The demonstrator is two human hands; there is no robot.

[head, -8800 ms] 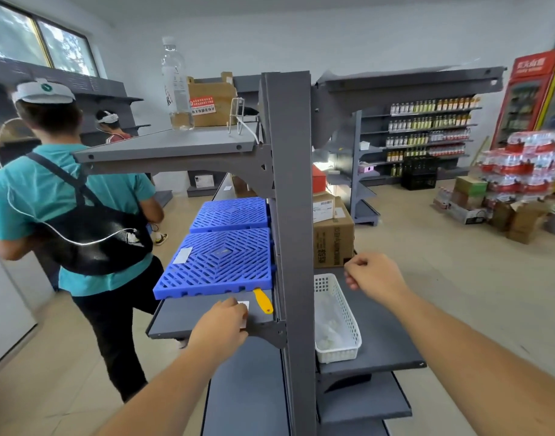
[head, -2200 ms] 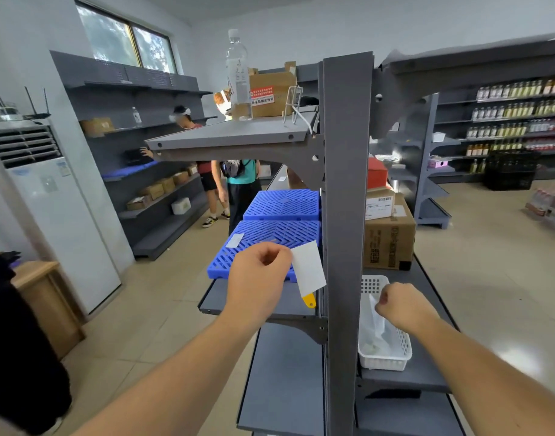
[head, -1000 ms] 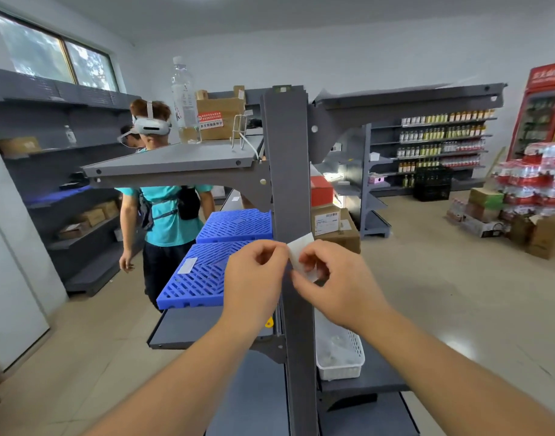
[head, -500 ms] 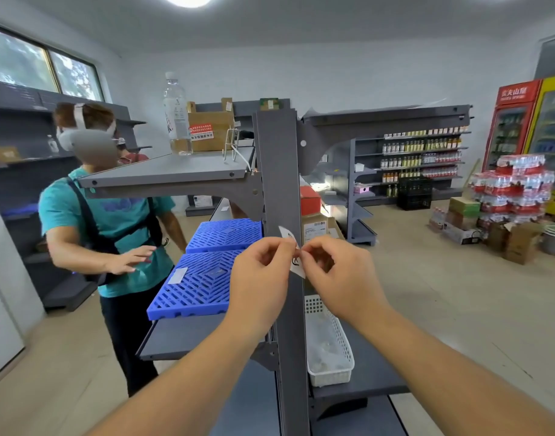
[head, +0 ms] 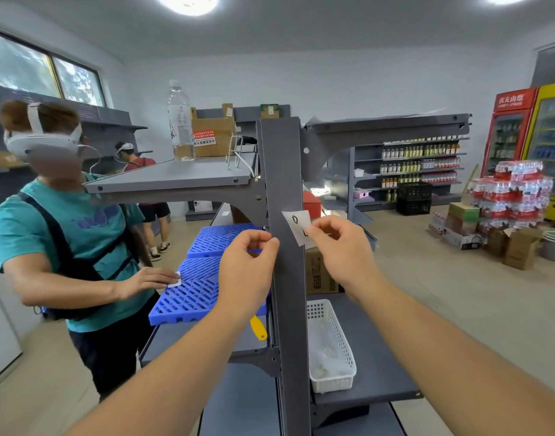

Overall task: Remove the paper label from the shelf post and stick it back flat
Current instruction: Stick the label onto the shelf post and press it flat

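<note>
Your right hand (head: 339,247) pinches the paper label (head: 298,226) by its lower right corner, thumb and fingers closed on it. The label's left part lies over the front face of the shelf post (head: 285,278), while the right part stands off past the post's edge. Your left hand (head: 247,262) sits just left of the post with thumb and forefinger pressed together; whether it holds anything, such as a backing strip, you cannot tell from here.

The risks, as a judgement:
- The label sits tilted, so if you press now it will likely go down crooked.
- It overhangs the post's right edge; pressed there, the free part folds round the corner instead of lying flat.
- A one-corner pinch lets the paper curl, and the sticky side could catch on itself or your fingers and trap a crease or bubble.
- The other person (head: 65,240) works close by at the blue crate (head: 207,287); a bump to the shelf could shift your aim.

Writing: the label carries a dark hand-drawn mark like a "0", with a second mark half hidden by your thumb. The red cooler (head: 505,133) is headed 农夫山泉. The cardboard box (head: 211,136) up top bears a red-and-white sticker, too small to read.
</note>
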